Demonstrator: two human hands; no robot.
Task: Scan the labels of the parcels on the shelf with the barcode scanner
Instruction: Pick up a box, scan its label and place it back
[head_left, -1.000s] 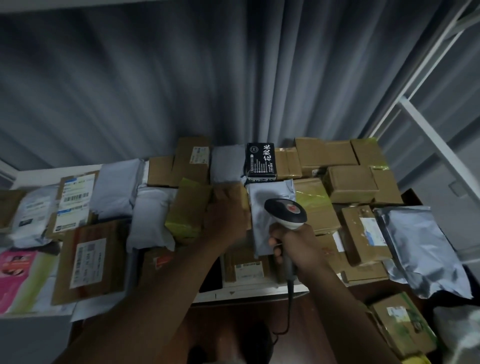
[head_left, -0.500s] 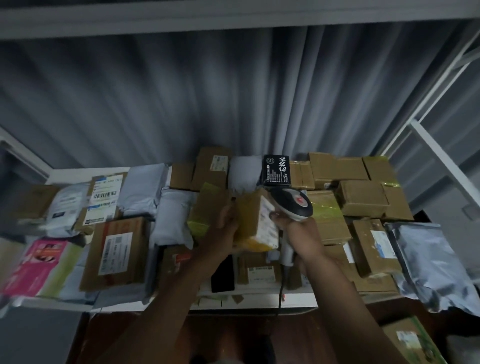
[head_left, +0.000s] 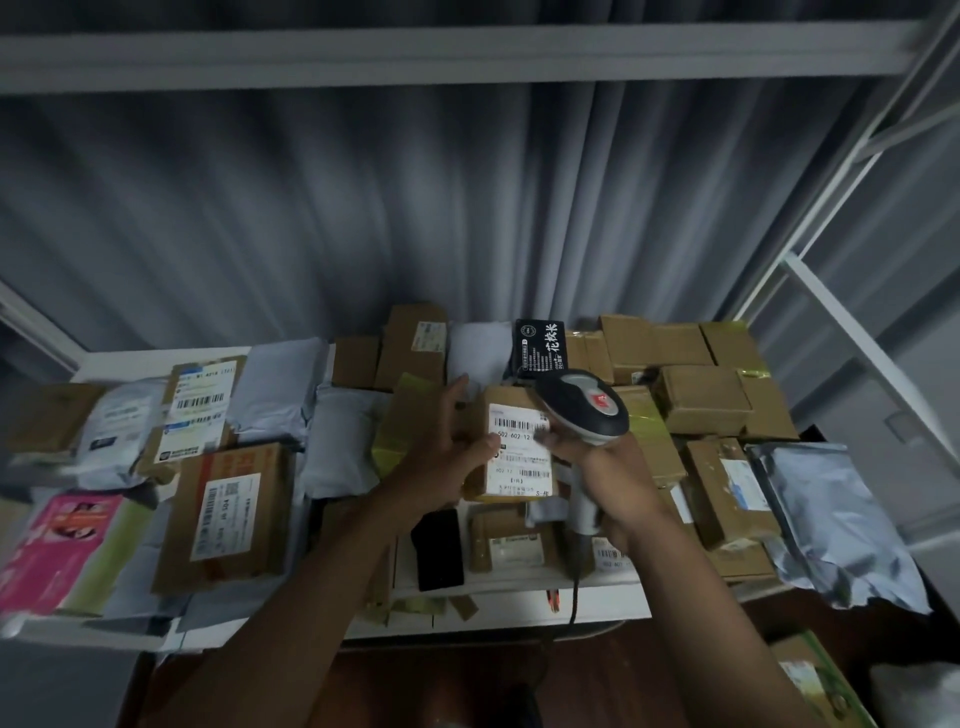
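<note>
Starting at the left of the shelf (head_left: 519, 613), we see a pink packet (head_left: 57, 551), a white pouch (head_left: 117, 426), a labelled parcel (head_left: 200, 408) with two barcodes facing up, and a flat brown box (head_left: 228, 514) whose label also faces up. Grey mailer bags (head_left: 343, 436) lie next to these.

In the middle, our left hand (head_left: 457, 457) grips the small box (head_left: 514, 447), lifted off the pile, thumb across the left side of its white label (head_left: 522, 449) and fingers curled behind. Just right of it, our right hand (head_left: 618, 488) is wrapped round the handle of the scanner (head_left: 584, 410), whose head sits right at the label's upper right corner, touching or nearly so.

To scan well, we judge the scanner is too close and partly over the label. We should draw it back a little, aim its window square at the top barcode, slide the thumb clear of the printed bars, and hold the box steady before pulling the trigger.

Behind stands a black box (head_left: 540, 345) with white lettering. To the right sit stacked brown cartons (head_left: 701, 400) and a silver foil bag (head_left: 841, 525).

By count: one scanner, one box in hand, one black box, one pink packet, one foil bag. The brown cartons overlap too much for us to count exactly; well over ten parcels are in view.
</note>
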